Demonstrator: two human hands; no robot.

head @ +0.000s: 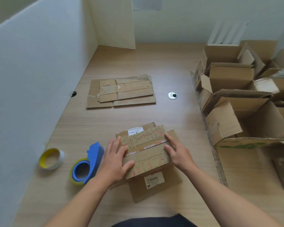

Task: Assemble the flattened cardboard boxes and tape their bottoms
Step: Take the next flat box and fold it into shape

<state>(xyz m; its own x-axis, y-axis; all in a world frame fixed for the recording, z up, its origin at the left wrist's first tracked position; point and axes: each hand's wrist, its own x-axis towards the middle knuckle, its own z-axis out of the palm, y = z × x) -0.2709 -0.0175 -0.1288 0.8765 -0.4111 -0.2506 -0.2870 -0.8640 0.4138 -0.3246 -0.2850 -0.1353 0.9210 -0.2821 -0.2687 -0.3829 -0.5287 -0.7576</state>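
Tabletop (170, 66): all items are carried here.
Assembled boxes (236, 95): heaped at the right.
Flattened boxes (121, 92): stacked at far centre.
Printed box (147, 154): set at near centre, flaps folded shut. The flaps are judged likely to spring apart once a hand is lifted.
Tape dispenser (88, 163): laid just beside the left grip (116, 159).
Left grip and right grip (177, 151): fingers are spread flat and pressed on the flaps.

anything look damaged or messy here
Yes. The flattened cardboard stack at the back of the desk has a torn far edge with bare corrugation showing. The printed box in front carries red tape, its flaps sitting askew. The open boxes on the right lie tumbled.
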